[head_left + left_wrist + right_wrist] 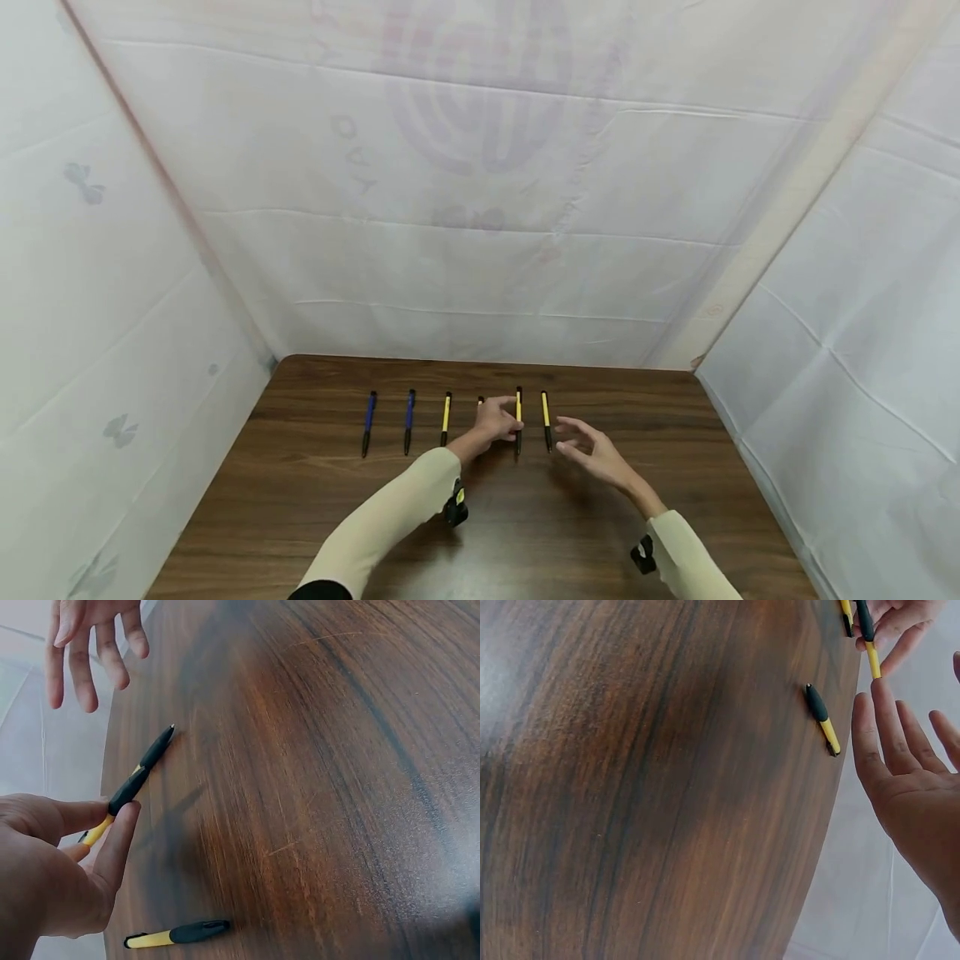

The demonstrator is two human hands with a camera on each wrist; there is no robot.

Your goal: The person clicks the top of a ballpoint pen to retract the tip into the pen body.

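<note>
left hand (pixel 497 422): fingers on a yellow pen (pixel 518 417), centre of frame on the bench (pixel 315 492) | right hand (pixel 592 450): spread wide, holding nothing (hovering just right) | risk: a nudge could roll the neighbouring yellow pen (pixel 546 417) out of the row.

Two blue-barrelled pens (pixel 368 422) side by side on a dark wooden table (pixel 315 492), white sheeting (pixel 465 250) behind
</note>
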